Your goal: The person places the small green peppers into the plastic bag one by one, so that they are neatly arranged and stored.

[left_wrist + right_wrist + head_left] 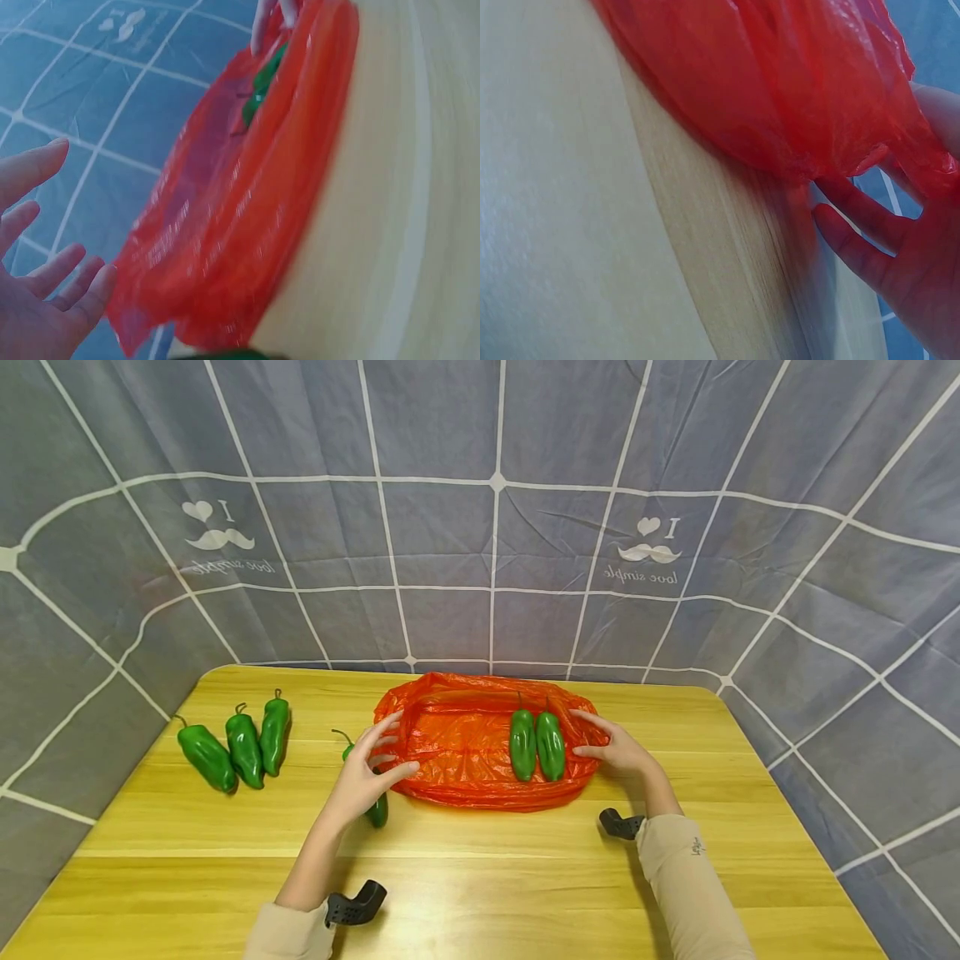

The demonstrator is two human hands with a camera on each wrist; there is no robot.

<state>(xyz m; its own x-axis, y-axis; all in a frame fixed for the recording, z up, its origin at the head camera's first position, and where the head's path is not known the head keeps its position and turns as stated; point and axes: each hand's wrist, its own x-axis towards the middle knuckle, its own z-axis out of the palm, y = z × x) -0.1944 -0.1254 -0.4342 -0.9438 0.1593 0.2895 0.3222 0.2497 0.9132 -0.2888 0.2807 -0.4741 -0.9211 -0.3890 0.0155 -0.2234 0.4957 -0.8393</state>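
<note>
A red plastic bag [465,793] lies spread on the table with its mouth facing up. Two green peppers [522,745] lie side by side in its right part. At the bag's left edge is my left hand [363,781], fingers spread and holding nothing. Beneath that hand another green pepper [377,812] lies on the table, partly hidden. My right hand [617,750] is at the right edge with thumb and fingers apart. In the right wrist view, the bag's edge hangs between the thumb and the straight fingers [855,238] of that hand.
Three more green peppers [245,746] lie on the left part of the wooden table [480,893]. A grey cloth [442,535] with white lines hangs behind the table and along its sides. Each wrist carries a black mount [357,903].
</note>
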